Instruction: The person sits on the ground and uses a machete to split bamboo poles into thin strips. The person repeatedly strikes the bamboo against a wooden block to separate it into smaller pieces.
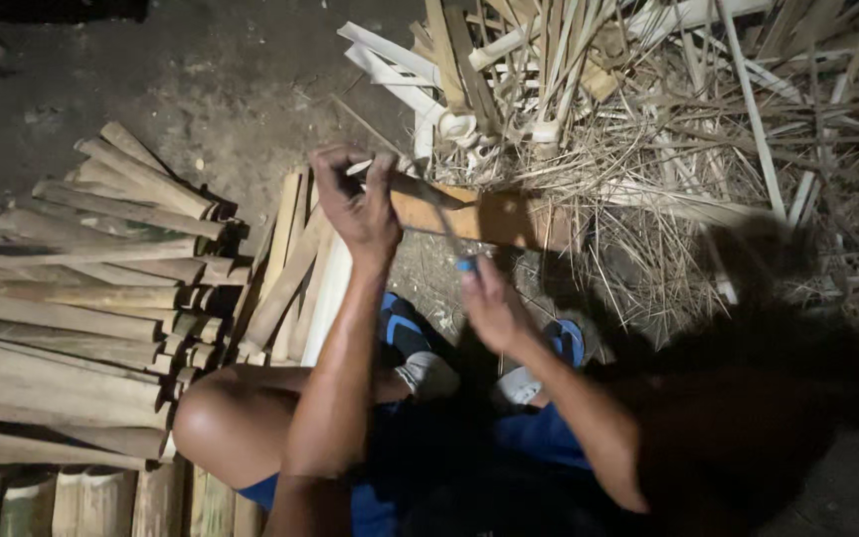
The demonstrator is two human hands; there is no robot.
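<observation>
Left hand (358, 204) grips a bamboo strip (484, 217) (pale, flat); right hand (489, 303) clasps a blue-handled knife (446, 227).

We see a thin pale bamboo strip (375, 167) pinched at its upper end in our left hand (358, 204), which is closed around it above a tan wooden block (484, 216) lying level on the ground. A slim knife (449, 234) with a blue handle runs slantwise from the strip down to our right hand (491, 306), which grips the handle. The blade crosses the block's near face; whether it touches is unclear.
</observation>
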